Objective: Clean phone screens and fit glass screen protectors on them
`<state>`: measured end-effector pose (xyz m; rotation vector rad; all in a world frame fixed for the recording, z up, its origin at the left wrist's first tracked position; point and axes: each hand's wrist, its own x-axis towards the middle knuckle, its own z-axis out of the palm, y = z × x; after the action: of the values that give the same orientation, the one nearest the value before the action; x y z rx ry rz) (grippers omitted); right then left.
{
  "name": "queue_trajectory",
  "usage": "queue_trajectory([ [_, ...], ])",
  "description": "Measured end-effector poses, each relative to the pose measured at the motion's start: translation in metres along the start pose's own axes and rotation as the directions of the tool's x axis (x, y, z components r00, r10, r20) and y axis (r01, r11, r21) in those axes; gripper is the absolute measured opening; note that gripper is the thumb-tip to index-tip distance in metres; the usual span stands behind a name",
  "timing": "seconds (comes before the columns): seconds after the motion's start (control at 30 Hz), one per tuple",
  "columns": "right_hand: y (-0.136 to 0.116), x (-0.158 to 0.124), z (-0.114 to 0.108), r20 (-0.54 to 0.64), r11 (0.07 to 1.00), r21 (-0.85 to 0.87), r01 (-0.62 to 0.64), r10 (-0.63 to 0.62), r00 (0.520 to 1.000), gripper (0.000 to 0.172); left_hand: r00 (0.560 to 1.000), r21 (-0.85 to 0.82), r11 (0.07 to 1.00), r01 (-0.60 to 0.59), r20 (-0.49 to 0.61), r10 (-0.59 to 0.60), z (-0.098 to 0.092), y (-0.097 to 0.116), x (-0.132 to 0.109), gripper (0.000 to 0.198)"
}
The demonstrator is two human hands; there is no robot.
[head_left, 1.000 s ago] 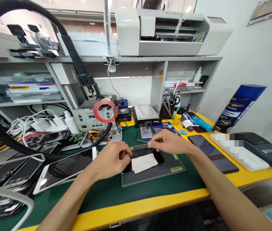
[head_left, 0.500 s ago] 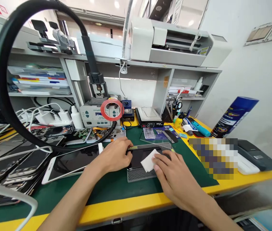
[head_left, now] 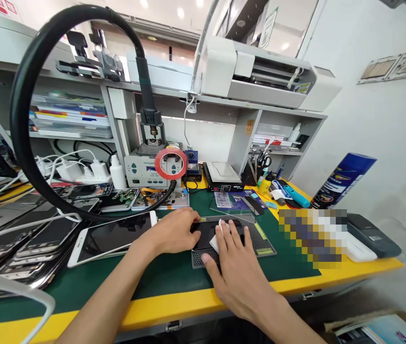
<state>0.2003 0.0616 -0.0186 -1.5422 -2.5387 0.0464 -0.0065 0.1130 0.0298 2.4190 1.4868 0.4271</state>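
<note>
A dark-screened phone [head_left: 205, 231] lies on a grey perforated mat [head_left: 265, 241] on the green work surface. My left hand [head_left: 176, 231] is at the phone's left end, thumb and curled fingers closed on its edges. Over the screen, my right hand [head_left: 236, 260] lies flat with its fingers stretched and spread. It presses on a folded white wipe [head_left: 214, 242], mostly hidden beneath the fingers. The right thumb rests near the mat's front edge.
A white tablet [head_left: 113, 236] lies left of my left hand, beside stacked phone screens [head_left: 45, 234]. A black hose [head_left: 18, 110] with red tape [head_left: 158, 165] arches above. A blue spray can [head_left: 344, 179] stands right. The yellow table edge [head_left: 174, 310] runs in front.
My right hand has gone from pinching the wipe to lying flat over it, shifted left along the screen. My left hand stays at the phone's end. The camera view has shifted slightly.
</note>
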Motion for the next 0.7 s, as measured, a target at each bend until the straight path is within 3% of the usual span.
queue_trajectory([
  [0.2, -0.015, 0.012, -0.011, 0.072, 0.971, 0.172, 0.168, -0.182, 0.981, 0.074, 0.985, -0.139, 0.989, 0.057, 0.167, -0.034, -0.007, -0.003, -0.011, 0.078],
  [0.33, -0.011, 0.013, -0.019, 0.076, 0.958, 0.200, 0.207, -0.226, 0.971, 0.071, 0.981, -0.170, 0.980, 0.104, 0.182, -0.072, -0.007, -0.006, -0.011, 0.084],
  [0.6, 0.043, 0.004, -0.017, 0.040, 1.000, 0.010, 0.023, -0.023, 0.999, 0.069, 0.974, -0.151, 0.979, 0.141, 0.201, -0.109, -0.007, -0.003, -0.010, 0.085],
  [0.7, 0.045, 0.005, -0.015, 0.022, 1.000, -0.023, 0.000, 0.001, 1.000, 0.072, 0.971, -0.129, 0.981, 0.145, 0.207, -0.116, -0.008, -0.002, -0.011, 0.086],
])
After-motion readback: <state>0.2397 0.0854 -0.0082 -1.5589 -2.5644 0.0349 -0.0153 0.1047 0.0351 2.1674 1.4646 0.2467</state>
